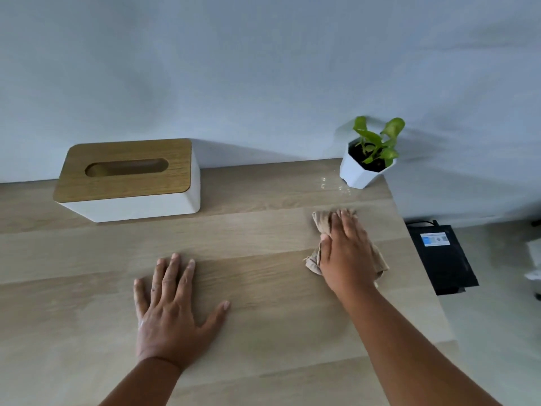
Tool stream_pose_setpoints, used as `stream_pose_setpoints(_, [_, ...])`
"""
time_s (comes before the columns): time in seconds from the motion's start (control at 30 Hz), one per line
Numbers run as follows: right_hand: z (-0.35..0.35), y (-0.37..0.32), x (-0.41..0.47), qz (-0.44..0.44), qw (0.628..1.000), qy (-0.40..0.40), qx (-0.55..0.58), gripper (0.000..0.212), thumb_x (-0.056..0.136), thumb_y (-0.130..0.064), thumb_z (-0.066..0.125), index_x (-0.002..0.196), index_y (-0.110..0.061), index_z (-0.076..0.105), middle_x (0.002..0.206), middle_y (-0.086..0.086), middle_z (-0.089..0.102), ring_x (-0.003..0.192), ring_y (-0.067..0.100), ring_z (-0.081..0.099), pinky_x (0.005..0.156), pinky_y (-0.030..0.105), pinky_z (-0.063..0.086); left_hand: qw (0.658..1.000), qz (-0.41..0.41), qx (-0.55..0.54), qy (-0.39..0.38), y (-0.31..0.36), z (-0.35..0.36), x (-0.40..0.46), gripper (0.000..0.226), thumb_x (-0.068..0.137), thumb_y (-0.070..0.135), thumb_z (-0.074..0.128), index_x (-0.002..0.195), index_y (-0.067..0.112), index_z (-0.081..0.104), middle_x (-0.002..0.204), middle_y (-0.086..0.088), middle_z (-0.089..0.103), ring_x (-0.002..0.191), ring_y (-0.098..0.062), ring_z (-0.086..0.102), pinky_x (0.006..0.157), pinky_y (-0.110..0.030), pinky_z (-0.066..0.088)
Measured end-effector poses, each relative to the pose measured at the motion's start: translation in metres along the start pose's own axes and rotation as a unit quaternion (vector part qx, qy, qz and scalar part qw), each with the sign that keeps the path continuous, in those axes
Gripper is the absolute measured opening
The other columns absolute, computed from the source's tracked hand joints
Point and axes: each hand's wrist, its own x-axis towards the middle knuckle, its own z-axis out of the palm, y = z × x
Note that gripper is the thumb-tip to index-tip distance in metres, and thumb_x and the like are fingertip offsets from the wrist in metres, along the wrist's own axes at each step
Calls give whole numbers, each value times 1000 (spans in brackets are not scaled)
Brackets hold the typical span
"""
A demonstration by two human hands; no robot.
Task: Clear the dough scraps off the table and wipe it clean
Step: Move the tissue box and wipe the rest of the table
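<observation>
My right hand (345, 250) lies flat with straight fingers on a beige cloth (320, 222), pressing it onto the light wooden table (263, 235) near its right edge. Parts of the cloth stick out beyond the fingertips and on both sides of the palm. My left hand (172, 303) rests flat on the table at the centre, fingers spread, holding nothing. A few small wet drops (333, 186) glisten on the wood just beyond the cloth. No dough scraps show on the table.
A white tissue box with a wooden lid (128, 178) stands at the back left. A small green plant in a white pot (366, 162) sits at the back right corner. A black device (442, 256) lies on the floor past the table's right edge.
</observation>
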Motion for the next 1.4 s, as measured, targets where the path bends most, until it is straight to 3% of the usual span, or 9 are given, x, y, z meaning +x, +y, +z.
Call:
stream_pose_setpoints(0.2, [-2,-25,49,97,994,26,48,60,106,-28,39,159,-4,31,170,16,21,159,34,13,128,48,12,1000,-1,-4,3,0,3,2,106,77,93,40,157,23,40,170,-3,24,161,-19,5,126,-61,9])
stream_pose_setpoints(0.37, [1,-53,82,109,992,31,52,61,105,-32,41,159,-5,33,170,17,22,158,37,13,128,50,11,1000,3,-2,7,-1,5,2,105,77,93,37,156,23,41,170,-4,25,161,-21,8,125,-63,12])
stream_pose_setpoints(0.63, [4,-57,77,-19,1000,0,24,57,104,-30,43,157,-8,39,169,15,25,158,34,14,127,49,16,1000,2,0,-2,-4,3,2,104,76,90,43,155,21,43,170,-4,26,161,-21,8,125,-63,12])
stream_pose_setpoints(0.8, [3,-27,56,-108,994,-11,-5,60,105,-41,43,158,-14,39,171,8,25,159,29,16,126,49,19,1000,-7,-2,-14,0,0,2,106,76,91,41,156,22,42,171,-3,23,161,-20,5,125,-62,10])
stream_pose_setpoints(0.93, [5,-24,63,-58,998,-9,-27,69,103,-52,35,161,-15,31,172,10,19,159,30,13,128,49,16,1000,-1,-5,-15,1,0,3,107,76,92,39,156,21,42,171,-4,23,161,-21,7,125,-63,10])
stream_pose_setpoints(1.1, [12,-64,92,15,1000,16,-4,71,104,-51,30,162,-10,27,171,16,17,159,36,8,128,54,12,1000,2,-4,-11,1,0,4,106,77,91,41,156,21,42,170,-5,24,161,-22,7,124,-64,12])
stream_pose_setpoints(1.17, [12,-77,102,-7,1000,12,-3,67,105,-49,31,161,-13,29,171,16,18,159,37,8,128,54,11,1000,5,-2,-12,1,0,6,105,77,91,41,156,22,42,171,-5,24,161,-22,7,125,-64,12])
stream_pose_setpoints(1.4, [12,-65,57,-223,974,-40,-30,62,107,-51,22,161,-23,34,172,3,19,160,26,10,128,50,15,1000,0,2,-3,-3,1,3,104,80,92,35,157,23,41,171,-4,22,161,-21,6,124,-64,12])
